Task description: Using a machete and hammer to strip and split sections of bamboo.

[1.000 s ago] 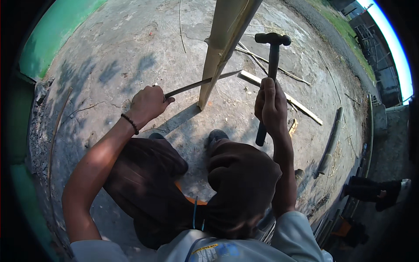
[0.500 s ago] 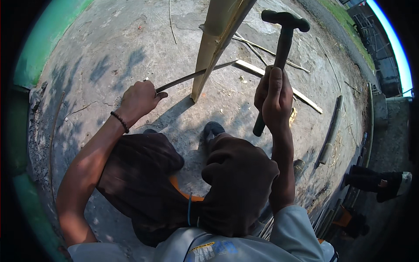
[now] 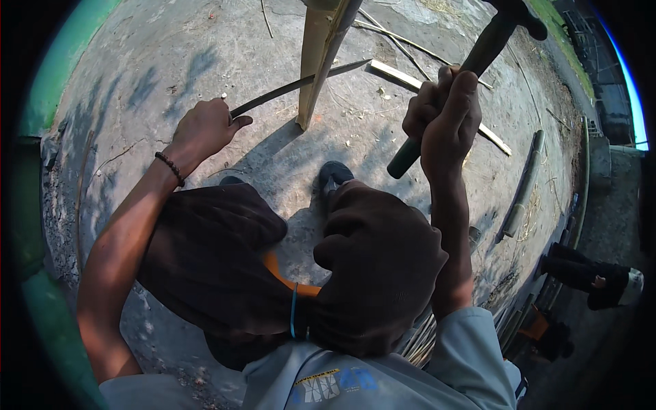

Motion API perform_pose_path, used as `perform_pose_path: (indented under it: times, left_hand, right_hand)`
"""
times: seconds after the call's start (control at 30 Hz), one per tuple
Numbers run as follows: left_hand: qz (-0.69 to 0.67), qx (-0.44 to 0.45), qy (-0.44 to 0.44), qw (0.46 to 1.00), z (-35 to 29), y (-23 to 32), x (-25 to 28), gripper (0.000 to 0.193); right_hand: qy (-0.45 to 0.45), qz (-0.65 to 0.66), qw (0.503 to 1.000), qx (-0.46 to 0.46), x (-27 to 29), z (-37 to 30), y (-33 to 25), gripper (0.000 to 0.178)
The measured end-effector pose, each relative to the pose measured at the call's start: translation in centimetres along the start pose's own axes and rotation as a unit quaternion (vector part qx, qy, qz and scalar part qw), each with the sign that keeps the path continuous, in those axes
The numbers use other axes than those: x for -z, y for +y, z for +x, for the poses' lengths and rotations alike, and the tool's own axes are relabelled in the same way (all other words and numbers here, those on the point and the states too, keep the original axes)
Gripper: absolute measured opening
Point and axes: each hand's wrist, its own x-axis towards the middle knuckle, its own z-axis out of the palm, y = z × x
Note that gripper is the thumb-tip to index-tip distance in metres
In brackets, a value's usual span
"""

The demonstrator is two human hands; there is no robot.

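Head view. Versus the earlier frames: hammer (image 3: 490, 46) now tips further to the right, its head partly cut off by the picture's upper rim; blade (image 3: 273, 93) still crosses the upright bamboo piece (image 3: 311, 55) near its foot.

Left hand (image 3: 205, 126): closed around the blade's near end, knuckles up, arm bent outward, beaded bracelet (image 3: 169, 169) at wrist. Right hand (image 3: 447, 116): gripping the hammer handle, raised, forearm near vertical in view, handle butt protruding below the fist.

Bamboo piece stands on the concrete ground (image 3: 273, 150), ahead of the feet, between its green-walled left edge and grassy far-right edge. Blade partly hidden by the bamboo's pale edge; depth of seating: cannot tell. Pale strip (image 3: 396, 75) lies beyond the blade tip.

Writing: grey shirt (image 3: 273, 369) bears small printed lettering with blue and white graphics.
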Motion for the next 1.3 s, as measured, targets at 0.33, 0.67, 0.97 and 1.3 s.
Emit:
perform_pose_path:
  times: [0.33, 0.67, 0.97, 1.3]
  left_hand:
    - [0.006, -0.014, 0.019, 1.000, 0.1, -0.9, -1.2, 0.067]
    - [0.003, -0.006, 0.010, 1.000, 1.8, -1.0, -0.7, 0.064]
    - [-0.025, -0.100, 0.118, 0.988, 2.0, -2.7, -3.0, 0.070]
    - [-0.018, -0.002, -0.020, 1.000, 1.7, -3.4, -2.5, 0.071]
  right_hand:
    - [-0.043, -0.018, 0.979, -0.201, 0.4, -1.2, 3.4, 0.041]
    - [-0.146, -0.140, 0.913, -0.354, 1.9, -0.9, 9.2, 0.042]
    - [0.023, -0.182, 0.983, -0.004, -0.7, -1.3, 10.5, 0.047]
    - [0.022, -0.041, 0.998, -0.036, -0.5, 0.8, 4.5, 0.044]
